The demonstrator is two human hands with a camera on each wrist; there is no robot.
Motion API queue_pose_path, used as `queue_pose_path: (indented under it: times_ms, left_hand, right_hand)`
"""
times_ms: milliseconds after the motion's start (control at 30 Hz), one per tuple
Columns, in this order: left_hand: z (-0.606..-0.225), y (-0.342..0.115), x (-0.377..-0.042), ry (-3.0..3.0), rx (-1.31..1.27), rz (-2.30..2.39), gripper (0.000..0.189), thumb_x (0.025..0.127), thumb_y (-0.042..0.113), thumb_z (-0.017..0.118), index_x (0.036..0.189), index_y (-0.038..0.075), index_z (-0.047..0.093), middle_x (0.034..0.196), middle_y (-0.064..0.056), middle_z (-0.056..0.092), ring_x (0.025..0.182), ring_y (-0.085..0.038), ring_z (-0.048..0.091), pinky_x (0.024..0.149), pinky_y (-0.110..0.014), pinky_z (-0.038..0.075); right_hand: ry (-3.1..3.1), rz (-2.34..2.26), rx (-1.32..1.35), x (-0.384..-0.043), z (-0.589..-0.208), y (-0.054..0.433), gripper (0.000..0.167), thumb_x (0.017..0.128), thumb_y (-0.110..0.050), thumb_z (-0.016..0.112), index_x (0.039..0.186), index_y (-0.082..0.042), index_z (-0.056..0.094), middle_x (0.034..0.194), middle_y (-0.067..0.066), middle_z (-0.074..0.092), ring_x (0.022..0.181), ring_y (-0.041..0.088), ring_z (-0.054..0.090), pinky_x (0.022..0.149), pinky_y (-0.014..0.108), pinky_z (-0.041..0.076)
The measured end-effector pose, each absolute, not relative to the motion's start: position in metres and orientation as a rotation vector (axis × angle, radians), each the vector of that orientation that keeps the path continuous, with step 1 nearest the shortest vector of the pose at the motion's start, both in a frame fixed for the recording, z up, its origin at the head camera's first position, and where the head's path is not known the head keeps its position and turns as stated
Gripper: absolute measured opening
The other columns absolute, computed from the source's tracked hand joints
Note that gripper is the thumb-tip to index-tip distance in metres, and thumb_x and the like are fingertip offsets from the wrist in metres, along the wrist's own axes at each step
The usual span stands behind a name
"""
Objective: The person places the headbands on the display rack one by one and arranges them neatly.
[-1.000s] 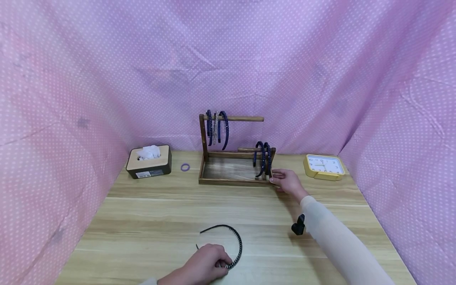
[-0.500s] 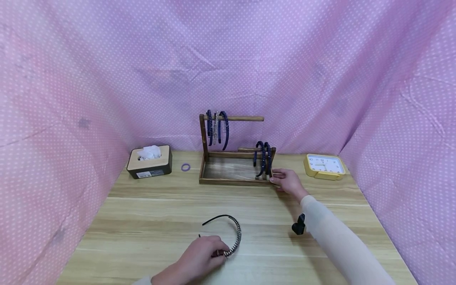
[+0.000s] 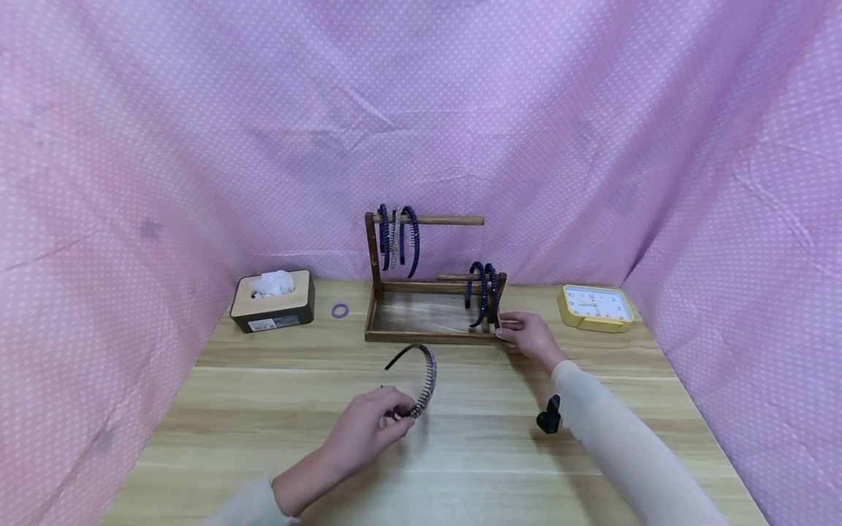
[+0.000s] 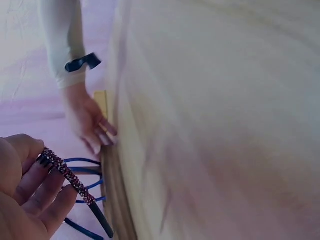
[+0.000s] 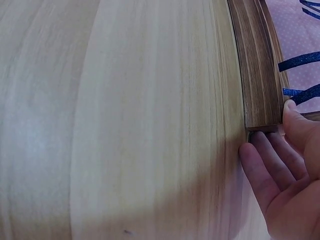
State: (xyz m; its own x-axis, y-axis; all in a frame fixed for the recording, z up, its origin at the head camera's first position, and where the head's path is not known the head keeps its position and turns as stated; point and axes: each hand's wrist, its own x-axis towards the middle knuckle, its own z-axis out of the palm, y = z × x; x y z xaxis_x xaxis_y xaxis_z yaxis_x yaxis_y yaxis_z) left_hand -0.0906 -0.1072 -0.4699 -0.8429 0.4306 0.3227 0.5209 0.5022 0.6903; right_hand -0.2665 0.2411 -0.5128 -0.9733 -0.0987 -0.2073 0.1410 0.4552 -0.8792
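Note:
In the head view my left hand [image 3: 365,427] pinches a dark toothed headband [image 3: 430,376] between thumb and fingers, above the table in front of the rack. Dark reddish sparkling stones cover the headband [image 4: 70,175] in the left wrist view. A brown wooden headband rack [image 3: 430,337] stands at the back, with a tray base and two bars. My right hand [image 3: 529,337] grips its right end; in the right wrist view the thumb [image 5: 291,107] lies over the inner edge and the fingers [image 5: 262,172] rest outside.
Several headbands [image 3: 414,245] hang on the upper bar, and dark blue headbands [image 3: 483,296] on the lower bar. A tissue box [image 3: 272,301] and a purple ring [image 3: 340,310] lie left of the rack. A yellow clock [image 3: 595,308] stands to the right. Pink dotted cloth [image 3: 296,146] surrounds the table.
My left hand has lifted the headband and carried it forward, from the table's near side toward the rack. The right hand has stayed at the rack's right end.

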Motion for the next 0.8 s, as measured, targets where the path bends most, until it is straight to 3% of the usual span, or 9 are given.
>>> queue_pose_path:
  times_ms: [267,433,800]
  left_hand:
    - [-0.45,-0.101,-0.124,-2.623,-0.69,-1.45,0.016,0.094,0.008,0.074,0.108,0.016,0.072,0.104,0.002,0.077,0.098,-0.013,0.072,0.088,-0.028,0.06]
    - [-0.445,-0.093,-0.146,-2.593,-0.591,-1.536,0.015,0.097,0.012,0.072,0.11,0.018,0.07,0.105,0.004,0.074,0.101,-0.014,0.07,0.087,-0.028,0.06]
    - [-0.439,-0.071,-0.199,-2.497,-0.487,-1.55,0.022,0.097,0.015,0.072,0.119,0.01,0.071,0.103,-0.001,0.075,0.093,-0.015,0.07,0.084,-0.031,0.059]
  right_hand:
    - [2.468,-1.546,0.039,-0.267,-0.514,0.24,0.051,0.101,-0.013,0.067,0.147,0.001,0.051,0.14,0.026,0.06,0.123,0.036,0.065,0.08,0.039,0.063]
    - [2.466,-1.546,0.056,-0.267,-0.512,0.24,0.051,0.101,-0.013,0.067,0.148,0.0,0.051,0.14,0.025,0.06,0.122,0.035,0.066,0.08,0.039,0.063]
    - [2.45,-1.56,0.062,-0.268,-0.514,0.241,0.052,0.1,-0.014,0.068,0.148,0.0,0.052,0.139,0.024,0.061,0.12,0.033,0.067,0.081,0.041,0.063]
